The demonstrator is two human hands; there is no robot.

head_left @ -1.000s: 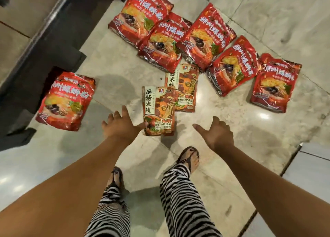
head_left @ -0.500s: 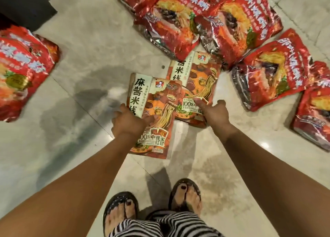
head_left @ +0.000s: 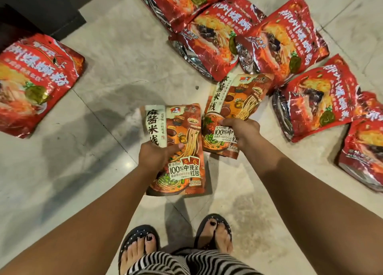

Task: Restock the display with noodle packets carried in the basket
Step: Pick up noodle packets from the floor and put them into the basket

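Being gathered up from the floor (head_left: 93, 171) are two orange noodle packets that were only being reached for a second ago. The nearer packet (head_left: 185, 169) is being pinched by the left hand (head_left: 154, 156), thumb across its face, and the farther packet (head_left: 240, 100) is being gripped low down by the right hand (head_left: 241, 129). Restocking is judged barely begun. Beyond, overlapped red packets (head_left: 290, 46) are crowding the farther packet. A lone red packet (head_left: 35, 84) is lying apart at left, beside a dark cabinet base (head_left: 51, 9). No basket is being shown.
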